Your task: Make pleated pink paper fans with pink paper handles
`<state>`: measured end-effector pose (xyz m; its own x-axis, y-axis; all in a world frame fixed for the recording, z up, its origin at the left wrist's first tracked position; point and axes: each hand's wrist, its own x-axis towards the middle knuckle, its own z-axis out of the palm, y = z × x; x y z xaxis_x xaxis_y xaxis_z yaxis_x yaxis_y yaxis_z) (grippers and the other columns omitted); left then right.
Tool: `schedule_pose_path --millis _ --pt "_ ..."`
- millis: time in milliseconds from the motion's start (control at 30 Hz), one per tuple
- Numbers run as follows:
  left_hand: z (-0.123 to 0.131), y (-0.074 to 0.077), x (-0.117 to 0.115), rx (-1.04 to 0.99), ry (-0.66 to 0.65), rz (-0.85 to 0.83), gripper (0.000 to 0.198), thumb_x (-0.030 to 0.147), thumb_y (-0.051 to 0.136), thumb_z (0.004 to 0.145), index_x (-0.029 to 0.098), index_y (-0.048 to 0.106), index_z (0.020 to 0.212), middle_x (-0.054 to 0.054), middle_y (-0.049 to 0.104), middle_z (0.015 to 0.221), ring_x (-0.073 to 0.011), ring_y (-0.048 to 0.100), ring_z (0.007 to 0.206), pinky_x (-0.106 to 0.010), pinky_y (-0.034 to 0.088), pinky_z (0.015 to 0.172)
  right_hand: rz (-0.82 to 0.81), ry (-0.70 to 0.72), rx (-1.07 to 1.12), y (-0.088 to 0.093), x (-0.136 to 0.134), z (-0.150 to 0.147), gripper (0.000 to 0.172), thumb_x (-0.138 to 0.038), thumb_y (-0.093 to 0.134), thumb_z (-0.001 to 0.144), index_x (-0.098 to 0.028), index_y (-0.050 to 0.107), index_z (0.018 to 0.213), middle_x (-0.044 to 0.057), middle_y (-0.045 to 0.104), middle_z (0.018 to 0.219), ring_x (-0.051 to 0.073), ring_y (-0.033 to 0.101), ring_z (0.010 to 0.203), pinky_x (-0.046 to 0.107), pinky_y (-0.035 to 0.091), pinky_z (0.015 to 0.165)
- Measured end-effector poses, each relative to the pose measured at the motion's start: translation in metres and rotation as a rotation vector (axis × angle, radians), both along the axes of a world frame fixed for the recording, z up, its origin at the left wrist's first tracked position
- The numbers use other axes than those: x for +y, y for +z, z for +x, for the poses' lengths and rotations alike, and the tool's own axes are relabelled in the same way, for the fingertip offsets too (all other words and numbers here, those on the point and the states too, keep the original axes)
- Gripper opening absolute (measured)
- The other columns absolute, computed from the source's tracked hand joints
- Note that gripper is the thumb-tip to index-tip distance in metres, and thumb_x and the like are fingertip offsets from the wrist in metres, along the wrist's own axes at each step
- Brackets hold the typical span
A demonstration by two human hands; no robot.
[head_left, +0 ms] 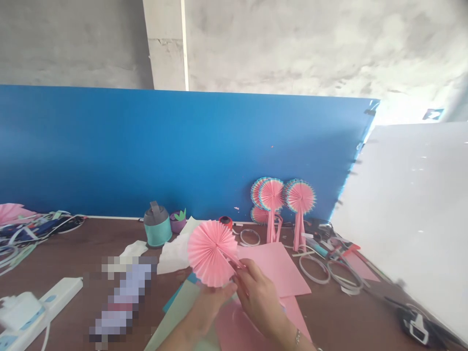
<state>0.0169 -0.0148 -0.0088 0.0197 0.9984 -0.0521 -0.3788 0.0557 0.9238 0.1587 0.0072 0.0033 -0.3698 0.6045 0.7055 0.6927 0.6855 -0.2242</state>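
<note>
A round pleated pink paper fan point(210, 251) is held up over the table, its folds spread almost to a full circle with a narrow gap at the lower right. My left hand point(210, 300) grips its lower edge from below, the fingers mostly hidden behind the paper. At the gap on the right, my right hand point(254, 287) pinches the fan's folded end between thumb and fingers. Beneath the hands lie pink paper sheets point(283, 273) and a pale green sheet point(183, 312).
Several finished pink fans point(300, 196) lean against the blue partition point(164, 146). A teal cup point(157, 228) stands at the back. Tape rings point(314, 269) and scraps lie right. A power strip point(62, 295) sits left, and a cable bundle point(44, 234) behind it.
</note>
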Motion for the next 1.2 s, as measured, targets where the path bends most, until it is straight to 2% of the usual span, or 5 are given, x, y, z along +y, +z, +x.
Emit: schedule_pose_path --millis 233,433,600,967,1200 --pt "0.002 -0.001 0.001 -0.13 0.148 -0.069 0.057 0.046 0.071 0.07 0.02 0.06 0.119 -0.01 0.061 0.125 -0.027 0.053 0.118 -0.038 0.039 0.101 0.144 -0.053 -0.299 -0.019 -0.007 -0.013 0.036 -0.005 0.04 0.084 -0.014 0.056 0.114 0.016 0.057 0.121 0.027 0.059 0.098 0.037 0.051 0.072" --pt "-0.004 0.006 0.009 -0.241 0.287 -0.138 0.043 0.038 0.079 0.06 0.017 0.067 0.095 -0.007 0.069 0.097 -0.0262 0.06 0.104 -0.034 0.046 0.088 0.212 -0.029 -0.295 -0.028 -0.013 -0.024 0.04 -0.004 0.041 0.08 -0.012 0.056 0.117 0.018 0.053 0.13 0.027 0.055 0.104 0.037 0.049 0.074" --pt "-0.01 0.01 0.011 -0.284 0.259 -0.121 0.041 0.04 0.078 0.06 0.016 0.068 0.091 -0.009 0.071 0.094 -0.0264 0.065 0.097 -0.036 0.048 0.087 0.118 0.07 -0.055 -0.01 -0.017 -0.019 0.017 -0.014 0.044 0.087 -0.02 0.059 0.087 0.011 0.062 0.112 0.023 0.058 0.095 0.035 0.049 0.072" --pt "-0.006 0.043 0.003 -0.079 0.169 0.032 0.047 0.043 0.073 0.068 0.017 0.063 0.106 -0.009 0.068 0.1 -0.0214 0.065 0.078 -0.033 0.053 0.068 -0.142 0.125 0.356 0.055 0.004 -0.02 0.015 -0.021 0.048 0.086 -0.02 0.064 0.084 0.003 0.061 0.07 0.016 0.056 0.064 0.027 0.044 0.059" --pt "0.009 0.057 0.002 0.134 0.155 0.11 0.048 0.053 0.064 0.073 0.016 0.064 0.104 -0.001 0.06 0.067 -0.0157 0.053 0.06 -0.028 0.045 0.055 -0.248 0.01 0.422 0.074 0.004 -0.033 0.014 -0.02 0.054 0.078 -0.02 0.066 0.071 0.001 0.063 0.065 0.015 0.053 0.06 0.025 0.039 0.054"
